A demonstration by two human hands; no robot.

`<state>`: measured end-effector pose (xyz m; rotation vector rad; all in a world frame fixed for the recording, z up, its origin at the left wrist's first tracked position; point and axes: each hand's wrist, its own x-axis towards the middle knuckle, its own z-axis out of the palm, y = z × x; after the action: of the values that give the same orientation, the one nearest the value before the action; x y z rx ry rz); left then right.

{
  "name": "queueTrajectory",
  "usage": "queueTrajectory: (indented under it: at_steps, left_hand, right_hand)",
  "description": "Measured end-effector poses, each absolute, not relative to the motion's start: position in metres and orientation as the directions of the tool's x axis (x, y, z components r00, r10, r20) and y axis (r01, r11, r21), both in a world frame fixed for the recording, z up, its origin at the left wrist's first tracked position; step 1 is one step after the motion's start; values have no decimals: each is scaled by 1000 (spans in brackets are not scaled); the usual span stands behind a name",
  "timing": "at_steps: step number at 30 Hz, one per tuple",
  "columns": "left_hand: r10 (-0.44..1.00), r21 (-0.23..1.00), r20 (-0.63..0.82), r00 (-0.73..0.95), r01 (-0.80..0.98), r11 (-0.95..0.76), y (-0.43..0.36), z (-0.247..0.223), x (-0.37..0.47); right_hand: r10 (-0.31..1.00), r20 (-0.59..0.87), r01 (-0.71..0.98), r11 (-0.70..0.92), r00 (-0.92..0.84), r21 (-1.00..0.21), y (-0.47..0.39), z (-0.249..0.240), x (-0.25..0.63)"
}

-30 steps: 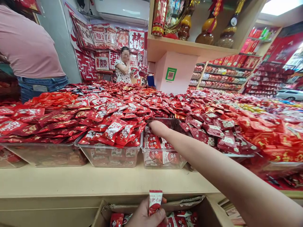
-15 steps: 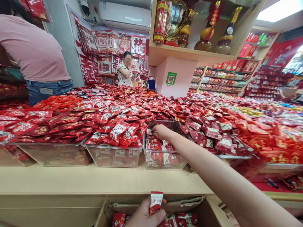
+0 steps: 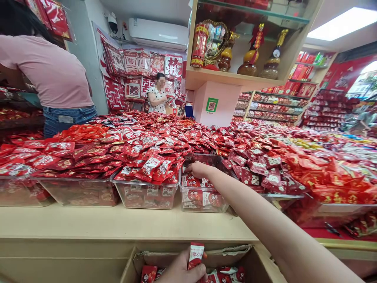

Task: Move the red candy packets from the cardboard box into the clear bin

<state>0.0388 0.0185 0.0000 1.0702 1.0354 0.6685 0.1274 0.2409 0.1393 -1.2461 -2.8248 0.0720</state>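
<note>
My left hand (image 3: 183,269) is closed around a small red-and-white candy packet (image 3: 196,252), which stands upright above the thumb. Below it is an open cardboard box (image 3: 259,262) with more red packets (image 3: 224,276) inside. My right hand (image 3: 198,169) reaches into a clear plastic bin (image 3: 206,207) on the counter. Its fingers are bent downward at the bin's left side, beside flat-lying red-and-white packets (image 3: 191,181). Whatever those fingertips grip is hidden from view.
Neighbouring clear bins hold heaped packets: bright red ones (image 3: 154,167) at left, maroon ones (image 3: 255,167) at right. A shelf cabinet (image 3: 224,76) overhangs the display. A person in pink (image 3: 55,70) bends at left; another person (image 3: 157,94) stands behind the heaps.
The view has tilted and shifted slightly. My right hand stays in the bin, its fingers now lower among the packets. My left hand still holds its packet. The person behind has lowered a hand.
</note>
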Motion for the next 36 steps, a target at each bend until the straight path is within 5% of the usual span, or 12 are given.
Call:
queueTrajectory:
  at_steps: [10,13,15,18,21,27,36]
  left_hand:
    - [821,889,-156,549,-285,359,14,2,29]
    - [855,884,-143,499,-324,337,11,9,29]
    - [869,886,-148,473,-327,328,9,16,30]
    - [872,890,-139,470,-326,318,8,21,33]
    - [860,904,-149,488,-285,318,6,18,39]
    - [823,949,-172,542,-131,285,1,16,48]
    - [857,970,-175,485,-63,233,7,20,46]
  right_hand:
    - [737,478,759,620,-478,-197,194,180,144]
    - [681,604,622,696,-413,-359,123,168,159]
    - [735,520,476,679,-436,-560,73,137,169]
    - [873,309,335,439,-377,-834,23,77,179]
    - [943,127,144,177,-306,-974,11,31,183]
    - [904,-98,-120,-161,-416,-980,27,20,186]
    - [951,-114,-184,-171,-287,-968,33,29,199]
